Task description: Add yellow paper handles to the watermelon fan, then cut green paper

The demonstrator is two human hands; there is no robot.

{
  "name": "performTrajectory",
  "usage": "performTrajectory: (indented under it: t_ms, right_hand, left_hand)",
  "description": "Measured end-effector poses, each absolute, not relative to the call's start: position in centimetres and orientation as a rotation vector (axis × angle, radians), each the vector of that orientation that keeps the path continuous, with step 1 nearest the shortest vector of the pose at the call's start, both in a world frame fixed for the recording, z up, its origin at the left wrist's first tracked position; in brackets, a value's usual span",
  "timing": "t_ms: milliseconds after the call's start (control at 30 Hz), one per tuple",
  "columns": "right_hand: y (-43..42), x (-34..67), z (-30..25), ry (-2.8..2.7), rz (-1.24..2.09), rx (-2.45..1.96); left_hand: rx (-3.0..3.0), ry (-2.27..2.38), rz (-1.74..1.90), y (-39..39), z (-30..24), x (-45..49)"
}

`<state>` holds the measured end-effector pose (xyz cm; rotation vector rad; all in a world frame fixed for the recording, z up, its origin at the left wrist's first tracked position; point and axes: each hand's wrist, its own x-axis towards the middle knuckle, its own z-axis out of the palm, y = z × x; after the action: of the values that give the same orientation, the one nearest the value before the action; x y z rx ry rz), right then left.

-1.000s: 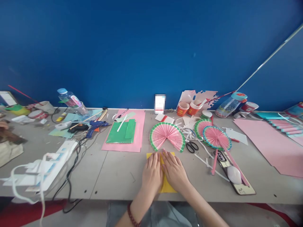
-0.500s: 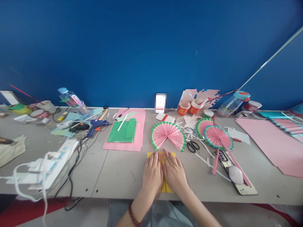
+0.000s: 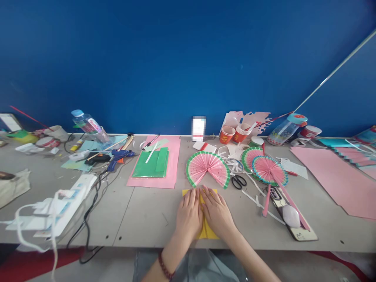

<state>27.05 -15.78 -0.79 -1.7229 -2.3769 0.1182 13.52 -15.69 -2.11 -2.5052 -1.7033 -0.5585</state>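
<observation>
A creased sheet of yellow paper point(image 3: 209, 232) lies on the table near its front edge. Across its left part my left hand point(image 3: 189, 209) rests flat, fingers stretched out and pointing away from me. My right hand point(image 3: 216, 209) presses flat on the right part in the same way, close beside the left. Between them a strip of the paper shows, with creases running lengthwise; the hands cover much of the rest. Just beyond my fingertips spreads a pleated watermelon-pattern paper fan point(image 3: 208, 166), pink with a green rim.
Black-handled scissors point(image 3: 239, 181) lie right of the fan, near round paper fans point(image 3: 270, 170) and a phone point(image 3: 304, 233). Left are green paper point(image 3: 147, 166) on pink sheets point(image 3: 173, 156), a blue glue gun point(image 3: 120, 156) and a power strip point(image 3: 69, 207). Paper cups point(image 3: 227, 135) stand at the back.
Both hands stay flat on the yellow paper, with barely any movement. The view has shifted very slightly; nothing was picked up or let go.
</observation>
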Motion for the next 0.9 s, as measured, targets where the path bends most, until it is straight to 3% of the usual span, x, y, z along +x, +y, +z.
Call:
performTrajectory:
  t_ms: [900]
  right_hand:
    - [-16.7,25.4,-1.5,-2.215,0.086,-1.864]
  left_hand:
    - [-2.536,-1.753,-0.545,-15.9,-2.0,13.7]
